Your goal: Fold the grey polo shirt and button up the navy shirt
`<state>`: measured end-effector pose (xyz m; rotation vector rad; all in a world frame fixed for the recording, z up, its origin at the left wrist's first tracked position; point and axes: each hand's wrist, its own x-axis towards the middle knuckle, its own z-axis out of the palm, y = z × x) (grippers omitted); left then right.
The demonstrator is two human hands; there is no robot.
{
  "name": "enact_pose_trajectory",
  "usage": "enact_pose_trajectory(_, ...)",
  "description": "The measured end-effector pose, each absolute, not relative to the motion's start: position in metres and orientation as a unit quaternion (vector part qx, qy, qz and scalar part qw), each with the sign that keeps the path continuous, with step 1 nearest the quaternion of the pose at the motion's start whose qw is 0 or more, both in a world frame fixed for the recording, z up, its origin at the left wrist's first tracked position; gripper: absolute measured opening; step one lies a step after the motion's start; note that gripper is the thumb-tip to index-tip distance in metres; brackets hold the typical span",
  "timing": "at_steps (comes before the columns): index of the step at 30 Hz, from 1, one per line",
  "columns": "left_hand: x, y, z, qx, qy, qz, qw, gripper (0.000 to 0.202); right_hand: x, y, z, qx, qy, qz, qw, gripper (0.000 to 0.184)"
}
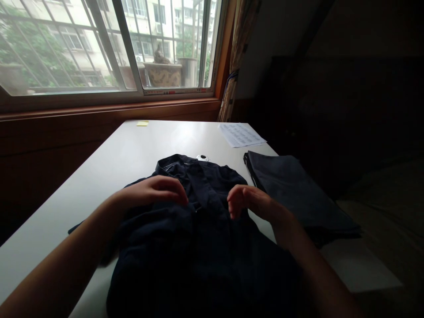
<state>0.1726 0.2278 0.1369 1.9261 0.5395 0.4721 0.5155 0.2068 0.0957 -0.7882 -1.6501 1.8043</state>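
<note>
A dark navy shirt (208,185) with a collar lies spread on the white table (109,163), its collar towards the window and its lower part close to me. Over its left side hovers my left hand (162,189), palm down, with loosely bent fingers and nothing held. My right hand (250,201) is above the shirt's right edge, its fingers curved inward and nothing visible in them. Whether either hand touches the cloth I cannot tell. Just beyond the collar sits a small round white object (202,157) with a dark centre.
Folded dark cloth (291,190) lies on the table's right side. Printed paper sheets (241,134) rest at the far right corner, and a yellow sticky note (142,123) near the far left one. Behind the table is a barred window (139,48) with a tied curtain (232,84).
</note>
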Motion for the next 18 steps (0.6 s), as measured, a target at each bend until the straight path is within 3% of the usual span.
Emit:
enact_pose_trajectory(3, 0.161, 0.269, 0.100, 0.815, 0.373, 0.313, 0.316, 0.027, 0.505, 0.228, 0.089, -0.385, -0.628, 0.581, 0.346, 0.042)
enact_pose_trajectory(8, 0.166, 0.305, 0.054, 0.878, 0.415, 0.219, 0.093, 0.030, 0.477, 0.273, 0.082, -0.488, -0.699, 0.420, 0.312, 0.029)
enact_pose_trajectory(12, 0.170, 0.303, 0.048, 0.878, 0.450, 0.155, 0.047, 0.028, 0.446, 0.311, 0.070, -0.529, -0.758, 0.254, 0.285, 0.031)
enact_pose_trajectory(18, 0.164, 0.302, 0.037, 0.874, 0.454, 0.161, 0.063, 0.020, 0.414, 0.346, 0.053, -0.550, -0.742, 0.253, 0.288, 0.022)
